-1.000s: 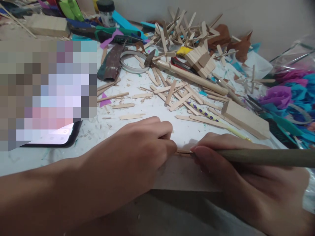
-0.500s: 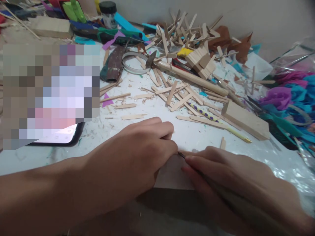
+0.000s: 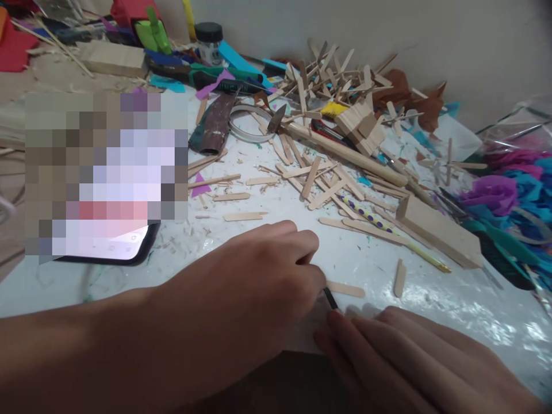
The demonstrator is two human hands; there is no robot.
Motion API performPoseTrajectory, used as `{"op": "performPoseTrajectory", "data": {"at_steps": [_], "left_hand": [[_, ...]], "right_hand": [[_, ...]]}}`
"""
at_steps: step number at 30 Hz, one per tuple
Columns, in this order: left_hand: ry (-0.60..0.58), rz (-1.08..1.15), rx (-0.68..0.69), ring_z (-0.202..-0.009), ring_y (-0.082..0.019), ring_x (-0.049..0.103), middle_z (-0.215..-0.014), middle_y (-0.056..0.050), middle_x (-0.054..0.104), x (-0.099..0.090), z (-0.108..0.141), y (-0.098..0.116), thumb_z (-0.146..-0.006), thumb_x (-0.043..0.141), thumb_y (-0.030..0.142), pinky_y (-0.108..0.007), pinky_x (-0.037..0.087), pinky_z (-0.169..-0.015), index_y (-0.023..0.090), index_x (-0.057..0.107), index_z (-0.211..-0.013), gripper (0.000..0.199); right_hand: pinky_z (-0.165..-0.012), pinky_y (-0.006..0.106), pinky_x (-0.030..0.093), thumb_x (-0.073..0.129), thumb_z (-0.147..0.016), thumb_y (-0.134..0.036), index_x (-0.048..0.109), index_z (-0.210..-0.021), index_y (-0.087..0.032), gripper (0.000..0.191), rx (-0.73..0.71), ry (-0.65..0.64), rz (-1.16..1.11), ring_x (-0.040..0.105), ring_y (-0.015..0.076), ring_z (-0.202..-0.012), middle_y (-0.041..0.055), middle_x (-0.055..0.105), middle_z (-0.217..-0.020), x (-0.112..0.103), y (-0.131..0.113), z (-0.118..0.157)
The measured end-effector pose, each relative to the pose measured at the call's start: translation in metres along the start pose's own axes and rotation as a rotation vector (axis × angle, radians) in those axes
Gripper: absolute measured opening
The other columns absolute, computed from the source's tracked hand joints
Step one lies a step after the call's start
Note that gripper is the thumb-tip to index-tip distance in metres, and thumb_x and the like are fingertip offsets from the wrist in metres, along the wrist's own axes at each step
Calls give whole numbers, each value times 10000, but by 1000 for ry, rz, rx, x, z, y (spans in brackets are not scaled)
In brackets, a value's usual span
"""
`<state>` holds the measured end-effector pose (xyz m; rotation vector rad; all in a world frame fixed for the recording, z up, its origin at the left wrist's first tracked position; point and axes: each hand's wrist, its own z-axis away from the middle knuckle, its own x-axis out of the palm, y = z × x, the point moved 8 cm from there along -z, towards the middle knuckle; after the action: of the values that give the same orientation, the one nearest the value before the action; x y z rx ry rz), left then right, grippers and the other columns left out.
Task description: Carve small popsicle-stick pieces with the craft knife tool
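Observation:
My left hand (image 3: 280,276) is closed, knuckles up, at the near edge of the white work surface. From under its fingers a flat wooden craft stick (image 3: 347,288) sticks out to the right, held down against the surface. My right hand (image 3: 401,351), lower and further right, is closed around a slim dark tool (image 3: 330,298). The tool's narrow end reaches my left fingertips, close beside the stick. Most of the tool is covered by my right fingers, so its kind is unclear. A short stick piece (image 3: 399,278) lies beyond my right hand.
Loose craft sticks (image 3: 321,178) are scattered ahead, near a hammer (image 3: 345,152) and a tape roll (image 3: 254,122). Right of these lie a wood block (image 3: 440,230), a dotted pencil (image 3: 371,215) and green-handled scissors (image 3: 504,253). A phone (image 3: 116,253), mostly blurred out, is at left.
My right hand has drawn back toward me, uncovering more of the craft stick and the tool's dark end. My left hand keeps its grip. The whole view has shifted slightly.

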<state>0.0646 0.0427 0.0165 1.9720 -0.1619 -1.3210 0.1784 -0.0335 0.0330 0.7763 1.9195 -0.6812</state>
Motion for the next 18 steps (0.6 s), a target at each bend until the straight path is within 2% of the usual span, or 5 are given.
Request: {"op": "performPoseTrajectory", "data": {"at_steps": [3, 9, 12, 15, 18], "left_hand": [[10, -10, -37, -839, -171, 538, -902, -15, 625, 0, 1, -4, -996, 579, 48, -320, 423, -724, 182, 673, -806, 251], [8, -14, -19, -832, -176, 530, -891, -13, 620, 0, 2, -4, -999, 647, 108, -327, 404, -709, 180, 696, -823, 196], [8, -24, -30, -819, -168, 525, -884, -4, 616, 0, 1, -4, -1025, 649, 111, -327, 394, -709, 181, 712, -834, 213], [4, -25, -14, -816, -167, 523, -876, -2, 613, 1, 1, -2, -1009, 660, 74, -325, 395, -732, 175, 714, -844, 201], [15, -38, -1, -825, -168, 528, -877, -2, 610, 0, 1, -1, -984, 661, 45, -322, 395, -740, 172, 706, -848, 191]], "right_hand": [[-417, 322, 427, 571, -1073, -201, 717, -1002, -236, 166, 68, -44, 17, 597, 163, -449, -18, 669, -603, -4, 14, -8], [-398, 284, 433, 440, -1138, -377, 678, -844, -282, 390, 225, -151, -44, 658, 159, -477, 1, 703, -652, -3, 37, -19], [-361, 310, 351, 456, -1136, -317, 668, -785, -260, 414, 112, -126, 55, 526, 144, -368, -24, 580, -531, -3, 24, -21], [-422, 289, 408, 661, -1011, -104, 733, -947, -224, 155, -46, -56, -59, 570, 132, -435, -38, 649, -587, -4, 4, -16], [-446, 344, 406, 563, -1029, -63, 728, -1000, -226, 233, -3, 14, -13, 574, 177, -464, -1, 700, -625, -5, -1, -8]]}}
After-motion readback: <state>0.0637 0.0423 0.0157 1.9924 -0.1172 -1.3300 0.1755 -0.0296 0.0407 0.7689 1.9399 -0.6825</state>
